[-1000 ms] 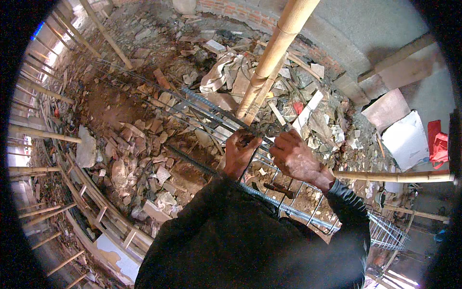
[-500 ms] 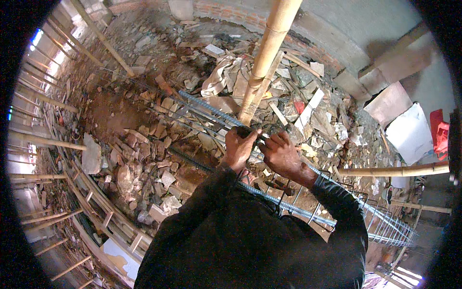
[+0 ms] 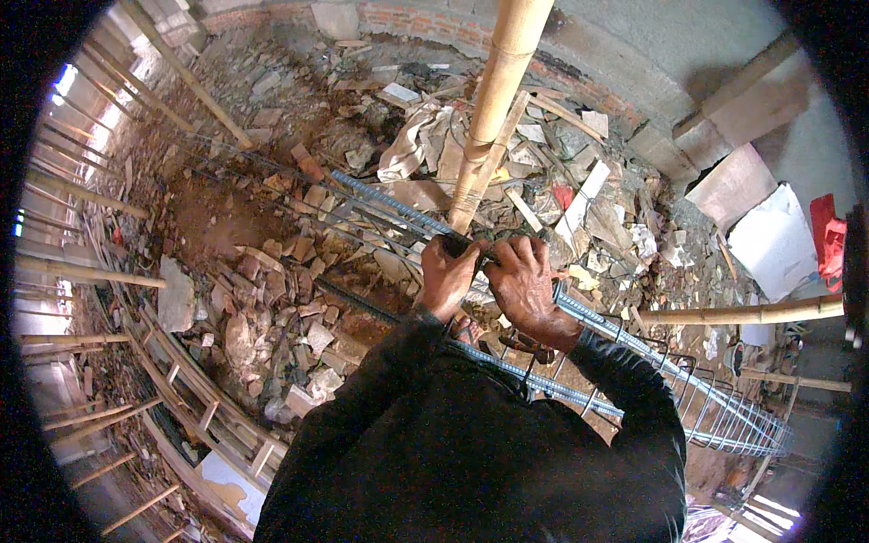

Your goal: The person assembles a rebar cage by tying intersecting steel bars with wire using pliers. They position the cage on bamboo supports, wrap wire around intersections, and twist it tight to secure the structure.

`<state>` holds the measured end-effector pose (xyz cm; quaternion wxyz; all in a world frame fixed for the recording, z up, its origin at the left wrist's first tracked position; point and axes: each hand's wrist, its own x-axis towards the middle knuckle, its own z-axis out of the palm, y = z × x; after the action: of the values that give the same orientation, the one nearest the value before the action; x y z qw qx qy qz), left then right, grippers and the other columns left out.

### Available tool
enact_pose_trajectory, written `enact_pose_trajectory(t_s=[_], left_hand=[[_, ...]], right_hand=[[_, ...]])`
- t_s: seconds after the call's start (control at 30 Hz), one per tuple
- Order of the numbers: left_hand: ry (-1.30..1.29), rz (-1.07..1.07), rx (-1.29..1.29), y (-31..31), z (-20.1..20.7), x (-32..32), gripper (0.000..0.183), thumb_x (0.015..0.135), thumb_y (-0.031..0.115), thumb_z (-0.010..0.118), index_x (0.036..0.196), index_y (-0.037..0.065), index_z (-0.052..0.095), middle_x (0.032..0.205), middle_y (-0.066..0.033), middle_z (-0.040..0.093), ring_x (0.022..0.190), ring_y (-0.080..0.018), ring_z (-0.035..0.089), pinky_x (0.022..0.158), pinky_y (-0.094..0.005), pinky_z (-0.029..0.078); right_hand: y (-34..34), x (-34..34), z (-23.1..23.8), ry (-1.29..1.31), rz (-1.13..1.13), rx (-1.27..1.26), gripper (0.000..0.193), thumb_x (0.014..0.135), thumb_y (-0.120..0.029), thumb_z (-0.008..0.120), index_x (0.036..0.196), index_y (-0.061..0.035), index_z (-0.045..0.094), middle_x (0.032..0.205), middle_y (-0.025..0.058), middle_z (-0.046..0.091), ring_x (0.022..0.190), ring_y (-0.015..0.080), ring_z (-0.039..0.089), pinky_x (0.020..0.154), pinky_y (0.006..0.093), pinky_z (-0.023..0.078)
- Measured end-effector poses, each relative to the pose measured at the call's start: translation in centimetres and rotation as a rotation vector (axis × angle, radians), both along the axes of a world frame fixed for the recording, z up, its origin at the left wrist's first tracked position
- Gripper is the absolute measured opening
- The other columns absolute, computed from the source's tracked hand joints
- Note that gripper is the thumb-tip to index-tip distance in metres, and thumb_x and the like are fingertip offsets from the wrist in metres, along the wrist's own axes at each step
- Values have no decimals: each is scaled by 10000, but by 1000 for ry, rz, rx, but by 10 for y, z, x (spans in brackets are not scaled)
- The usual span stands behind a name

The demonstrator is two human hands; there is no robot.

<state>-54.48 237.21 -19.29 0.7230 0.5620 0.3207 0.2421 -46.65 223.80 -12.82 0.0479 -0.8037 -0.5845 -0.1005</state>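
rebar cage (image 3: 593, 317) of ribbed steel bars and thin stirrups runs slantwise beneath the person's hands, over broken rubble (image 3: 240, 339). left hand (image 3: 445, 285) and right hand (image 3: 523, 282) are close together at the upper bars, just below the foot of an upright bamboo pole (image 3: 507, 77); their fingers are bent, but i cannot tell whether either is clamped on anything. off to the right, a white sheet (image 3: 772, 242) leans near a red cloth-like item (image 3: 827, 242).
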Motion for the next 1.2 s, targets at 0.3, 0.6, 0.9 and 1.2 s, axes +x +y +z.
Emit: enact_pose_trajectory(t_s=[0.3,0.6,0.9,1.2], left_hand=[[-4,21,-37,-1,-3,-1,255,876,120,835,1007,12,644,909,-54,696,784,-145,628,674,-314,513],[-45,48,-206,-4,16,0,208,890,75,838,961,-3,658,921,-51,694,791,-108,632,698,-272,513],[-89,43,-108,-4,11,0,242,874,134,865,933,3,670,876,-33,692,756,-105,594,689,-295,493],[-38,-32,-102,-1,7,-4,465,849,248,896,1117,39,579,992,-45,648,752,-126,571,610,-308,488]], right_hand=[[5,27,-14,87,61,168,308,880,-185,652,1173,-93,667,1105,106,559,1106,317,558,977,532,402],[19,39,-16,655,-312,-1,816,826,-267,848,1421,-18,349,898,265,709,842,496,700,723,557,552],[-2,67,-35,1717,-325,387,695,913,-247,823,1450,52,500,1095,110,737,913,188,698,810,315,565],[1,81,-42,1686,-287,-57,396,977,-332,659,1113,32,737,1027,208,776,942,355,748,876,467,575]])
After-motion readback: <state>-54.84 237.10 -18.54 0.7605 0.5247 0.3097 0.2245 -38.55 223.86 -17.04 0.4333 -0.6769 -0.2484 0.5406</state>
